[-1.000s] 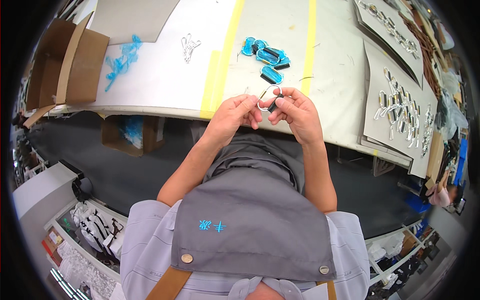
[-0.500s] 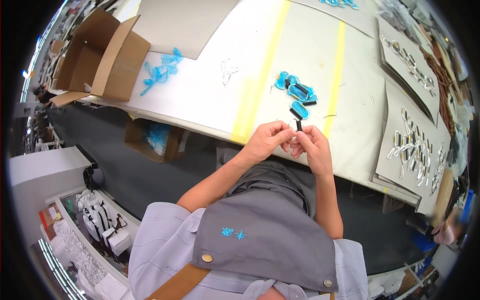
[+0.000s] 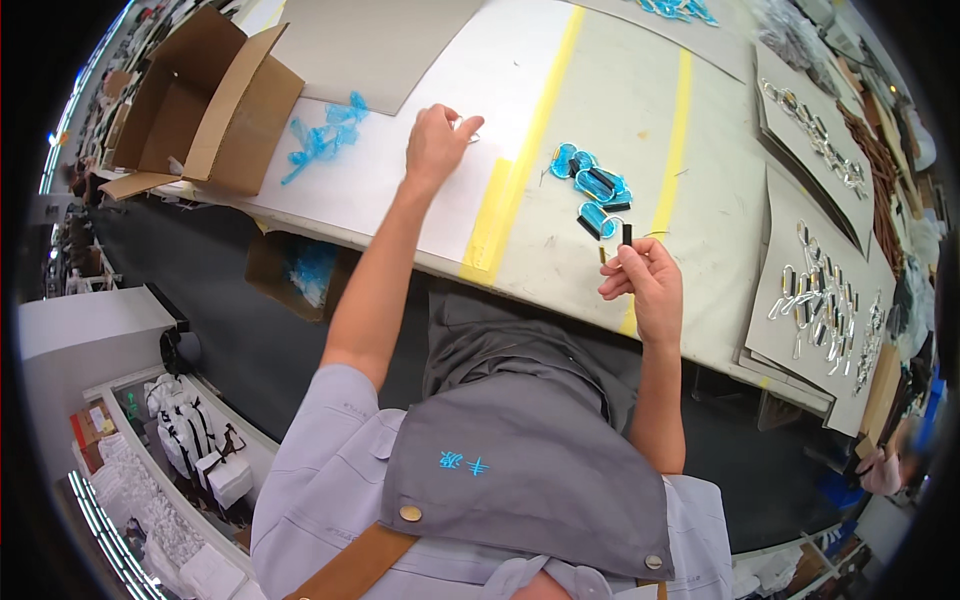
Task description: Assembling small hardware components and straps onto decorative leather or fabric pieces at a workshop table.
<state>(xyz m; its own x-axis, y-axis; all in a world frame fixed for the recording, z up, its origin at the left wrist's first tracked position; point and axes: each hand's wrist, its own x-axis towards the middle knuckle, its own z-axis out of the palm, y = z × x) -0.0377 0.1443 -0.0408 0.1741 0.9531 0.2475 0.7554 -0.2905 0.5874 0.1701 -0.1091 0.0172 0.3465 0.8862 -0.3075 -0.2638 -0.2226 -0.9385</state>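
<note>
My left hand (image 3: 437, 150) reaches far over the white sheet, with its fingers curled down and closed round small silver metal pieces (image 3: 472, 136). The hand hides most of them. Near the table's front edge, my right hand (image 3: 645, 280) pinches an oval metal ring with a black sleeve (image 3: 627, 234) between thumb and fingers. A short gold-coloured end sticks out beside the fingertips. Just beyond it lie several similar rings with black sleeves, wrapped in blue film (image 3: 597, 186).
Crumpled blue film (image 3: 325, 138) lies left of my left hand, beside an open cardboard box (image 3: 235, 125). Grey boards (image 3: 790, 350) at the right carry several silver rings. Yellow tape strips (image 3: 672, 170) cross the table. Another box (image 3: 285, 275) with blue film stands below the table edge.
My left hand has left my right hand and moved far and left onto the silver pieces. My right hand has shifted slightly right, keeping the ring.
</note>
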